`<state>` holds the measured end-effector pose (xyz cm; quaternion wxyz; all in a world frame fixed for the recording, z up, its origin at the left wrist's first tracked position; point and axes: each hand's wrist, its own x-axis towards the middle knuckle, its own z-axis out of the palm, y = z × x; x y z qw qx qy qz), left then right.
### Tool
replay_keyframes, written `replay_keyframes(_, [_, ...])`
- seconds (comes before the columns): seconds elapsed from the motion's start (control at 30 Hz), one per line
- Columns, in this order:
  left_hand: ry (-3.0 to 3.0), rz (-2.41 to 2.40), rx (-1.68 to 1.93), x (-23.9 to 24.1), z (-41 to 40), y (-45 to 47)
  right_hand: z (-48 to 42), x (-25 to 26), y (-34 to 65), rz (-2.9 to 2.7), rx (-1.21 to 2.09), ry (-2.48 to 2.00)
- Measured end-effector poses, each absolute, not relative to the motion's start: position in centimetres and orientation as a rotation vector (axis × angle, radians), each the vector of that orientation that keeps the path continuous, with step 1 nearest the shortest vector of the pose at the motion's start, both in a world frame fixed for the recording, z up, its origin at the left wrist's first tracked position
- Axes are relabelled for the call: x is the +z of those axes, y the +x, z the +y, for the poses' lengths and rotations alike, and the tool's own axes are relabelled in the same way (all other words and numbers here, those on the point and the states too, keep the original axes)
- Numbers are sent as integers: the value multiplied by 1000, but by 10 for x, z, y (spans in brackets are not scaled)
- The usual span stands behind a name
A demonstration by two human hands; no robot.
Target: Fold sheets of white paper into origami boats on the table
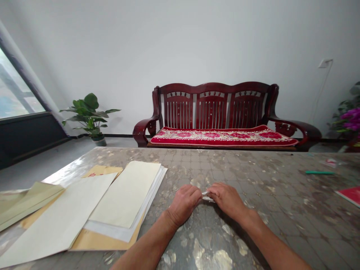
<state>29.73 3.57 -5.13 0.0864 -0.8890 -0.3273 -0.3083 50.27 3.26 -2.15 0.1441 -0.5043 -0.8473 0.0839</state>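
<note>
White paper (208, 198), a small piece, shows between the two hands, just above or on the patterned tabletop (275, 202); I can't tell which. What peeps out runs side to side, one end toward each hand, with its right end a touch higher where a narrow edge tilts up. Most of it is covered by fingers, so I can't judge its full length or how it's folded.

Both forearms reach in from the near edge and slant inward, so the hands nearly meet. The left hand (186, 201) lies back upward, fingers curled and close together, pinching the paper's left end. The right hand (225, 199) mirrors it, knuckles up and wrist bent inward, its fingers drawn narrow around the other end.

Off to the left, cream sheets (129, 195) lie fanned over a brown envelope (105, 240), well apart from the grip. Over on the right sit a green pen (320, 172) and, near the table's edge, something flat and red (351, 195). Beyond the table stands a dark wooden bench (212, 110) with a red floral cover (225, 137).
</note>
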Motion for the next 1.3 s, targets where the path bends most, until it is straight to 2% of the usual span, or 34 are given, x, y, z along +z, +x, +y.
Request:
replay_keyframes(0.23, [-2715,-1266,-890,-49,34,293,31,-12,509,-2407,473,-1319])
replay_keyframes(0.53, [-2908,-1768,-1044,-41,33,299,34,-12,513,-2384,490,-1396])
replay_keyframes(0.7, [-2989,-1965,-936,-42,42,301,40,-20,516,-2328,584,-1439])
replay_keyframes(1.0, [-2809,-2131,-807,-40,48,308,48,-34,521,-2350,294,-1535])
replay_keyframes(1.3, [-2666,-1860,-696,-43,48,309,53,-45,521,-2331,100,-1592])
